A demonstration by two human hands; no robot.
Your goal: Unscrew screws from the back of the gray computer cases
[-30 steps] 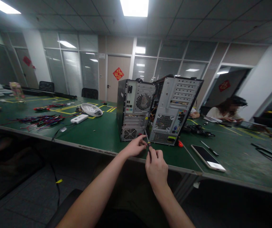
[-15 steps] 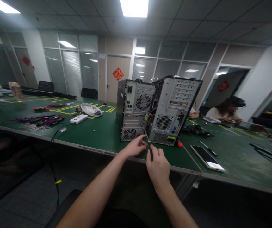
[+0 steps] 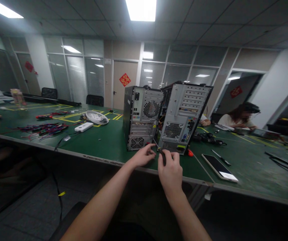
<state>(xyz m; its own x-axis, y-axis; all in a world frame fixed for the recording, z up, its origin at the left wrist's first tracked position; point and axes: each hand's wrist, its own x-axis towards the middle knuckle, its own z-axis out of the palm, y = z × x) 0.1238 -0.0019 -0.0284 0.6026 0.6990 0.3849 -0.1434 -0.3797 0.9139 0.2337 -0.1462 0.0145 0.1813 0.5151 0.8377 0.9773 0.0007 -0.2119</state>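
Note:
Two computer towers stand side by side on the green table with their backs towards me: a narrower black-sided tower (image 3: pixel 137 134) on the left and a wider silver tower (image 3: pixel 177 100) on the right. A screwdriver (image 3: pixel 161 154) with a dark handle is gripped in my right hand (image 3: pixel 171 170). Its thin shaft slants up to the left, to the gap between the towers; what the tip meets is too small to make out. Beside it, my left hand (image 3: pixel 144 156) rests low in front of the left tower, fingers stretched out and thumb apart, with nothing visible in them.
A phone (image 3: pixel 219 167) and a slim dark-handled tool (image 3: pixel 220 157) lie at right. Left are a white power strip (image 3: pixel 83 126), a white basket (image 3: pixel 96 117) and tangled wires (image 3: pixel 43 130). Black cables (image 3: pixel 209 137) lie behind the silver tower. A person (image 3: pixel 241 118) sits across the table.
My right hand has shifted slightly right, and the screwdriver's handle leans further to the right. My left hand stays almost where it was.

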